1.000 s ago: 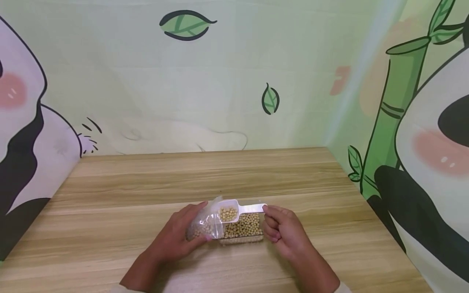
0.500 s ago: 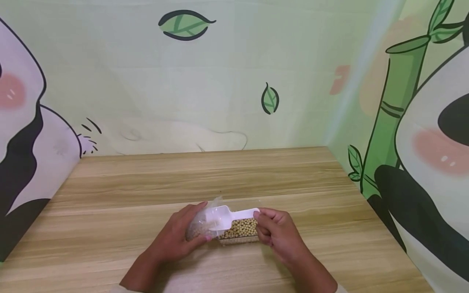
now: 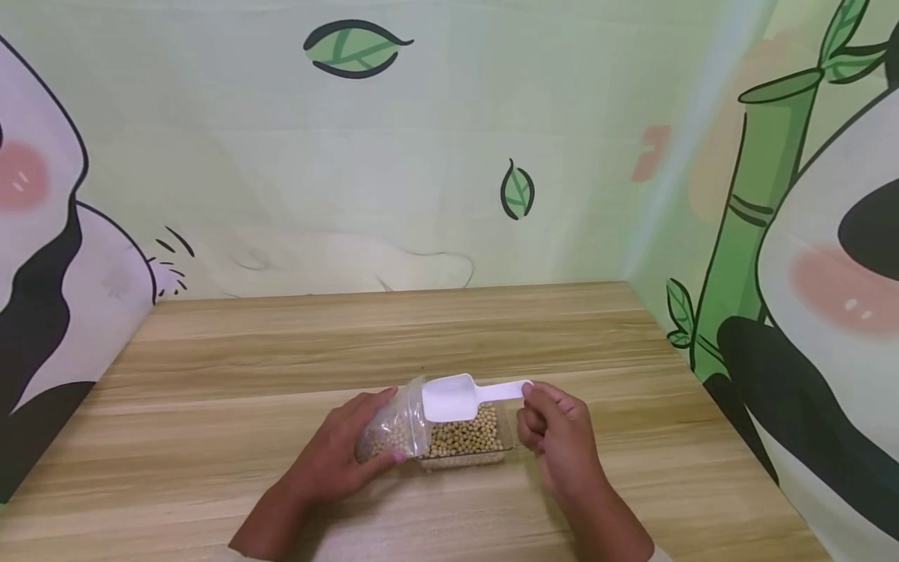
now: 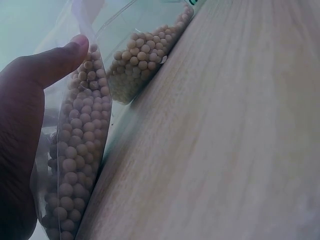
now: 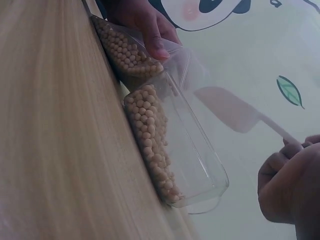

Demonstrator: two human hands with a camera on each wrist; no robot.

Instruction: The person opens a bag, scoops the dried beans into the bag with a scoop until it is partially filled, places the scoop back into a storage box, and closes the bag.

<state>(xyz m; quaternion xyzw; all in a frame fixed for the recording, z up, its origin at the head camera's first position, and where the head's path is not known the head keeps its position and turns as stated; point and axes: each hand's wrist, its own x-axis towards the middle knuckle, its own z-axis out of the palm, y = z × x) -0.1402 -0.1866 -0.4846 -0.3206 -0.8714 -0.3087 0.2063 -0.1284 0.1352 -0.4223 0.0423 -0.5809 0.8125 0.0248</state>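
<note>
My left hand point(image 3: 337, 451) grips a clear plastic bag point(image 3: 393, 428) from its left side, thumb in front and fingers behind. Pale round beans point(image 4: 82, 135) fill the lower part of the bag, and its mouth faces right. In my right hand point(image 3: 565, 441) a white scoop point(image 3: 451, 398) is pinched by the end of its handle. The scoop's bowl shows no beans and hangs at the bag's mouth, above a clear plastic box point(image 5: 202, 150). More of the same beans point(image 3: 467, 437) lie inside that box, which stands against the bag on the table.
The wood-grain table point(image 3: 281, 343) stretches out behind and around the box. Behind it rises a pale green wall point(image 3: 435, 156) printed with leaves, and a panda and bamboo point(image 3: 772, 195) are drawn on the right side.
The scoop held beans a second ago, then tipped into the bag's mouth. Now its bowl is empty, and my right hand has drawn it back up and right. The left hand stays put.
</note>
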